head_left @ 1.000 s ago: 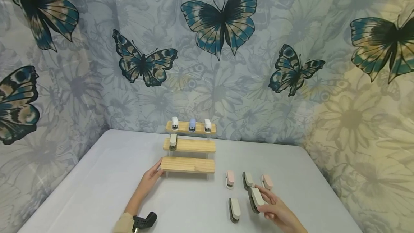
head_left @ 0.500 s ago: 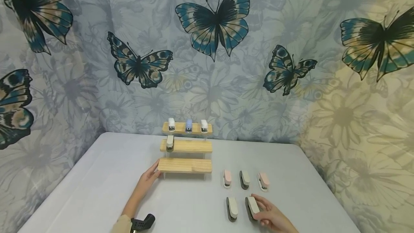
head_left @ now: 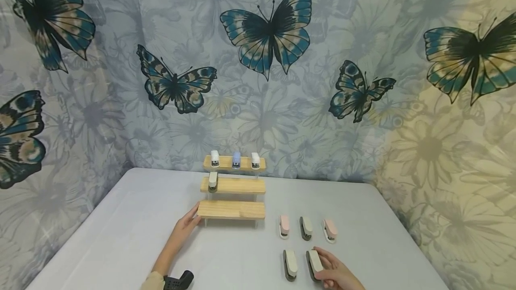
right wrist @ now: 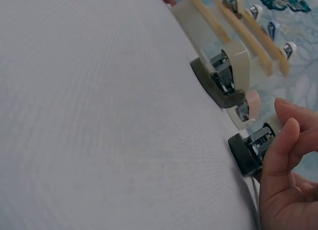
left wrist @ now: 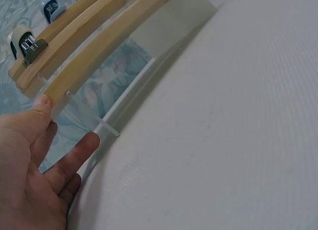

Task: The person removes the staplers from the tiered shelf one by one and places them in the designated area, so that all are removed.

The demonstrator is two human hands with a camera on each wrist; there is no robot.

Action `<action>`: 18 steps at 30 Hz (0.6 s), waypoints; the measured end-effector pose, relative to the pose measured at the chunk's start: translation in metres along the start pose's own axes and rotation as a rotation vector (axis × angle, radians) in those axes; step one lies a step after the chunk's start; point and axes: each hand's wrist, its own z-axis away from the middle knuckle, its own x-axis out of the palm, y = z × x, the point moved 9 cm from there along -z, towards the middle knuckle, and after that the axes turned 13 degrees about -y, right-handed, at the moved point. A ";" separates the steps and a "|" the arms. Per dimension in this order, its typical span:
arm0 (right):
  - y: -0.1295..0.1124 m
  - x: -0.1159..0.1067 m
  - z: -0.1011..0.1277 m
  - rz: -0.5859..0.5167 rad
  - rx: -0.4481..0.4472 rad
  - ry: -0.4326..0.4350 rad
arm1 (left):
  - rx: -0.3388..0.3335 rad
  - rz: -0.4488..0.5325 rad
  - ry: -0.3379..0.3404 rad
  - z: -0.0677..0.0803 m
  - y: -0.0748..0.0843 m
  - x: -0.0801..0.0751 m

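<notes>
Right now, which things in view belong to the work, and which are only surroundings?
Probably in the work:
right hand, holding a pale stapler;
left hand, touching the wooden rack;
four loose staplers on the table;
four shelved staplers.

Probably only surroundings:
butterfly backdrop;
black device by the left wrist.

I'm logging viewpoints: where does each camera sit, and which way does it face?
Head: on the head, facing forward and down at shelf and staplers; left hand and right hand show.
Left wrist: worn there, facing the shelf's end; left hand shows.
Right wrist: worn there, facing staplers and shelf; right hand and part of left hand show.
Both wrist views share the shelf.
</notes>
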 end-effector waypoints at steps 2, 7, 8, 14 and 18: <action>0.001 0.000 0.000 0.010 0.001 0.007 | -0.008 -0.008 -0.013 0.001 0.000 0.001; 0.002 0.000 0.002 0.022 0.013 0.017 | -0.009 -0.027 -0.021 0.000 0.000 0.000; 0.003 -0.001 0.002 0.016 0.022 0.020 | -0.010 -0.027 -0.021 0.000 0.000 0.000; 0.008 -0.003 0.003 -0.019 0.076 0.042 | -0.039 -0.022 -0.005 0.000 -0.003 0.001; 0.004 -0.003 0.004 0.018 0.054 0.058 | -0.037 -0.018 0.008 0.001 -0.003 0.001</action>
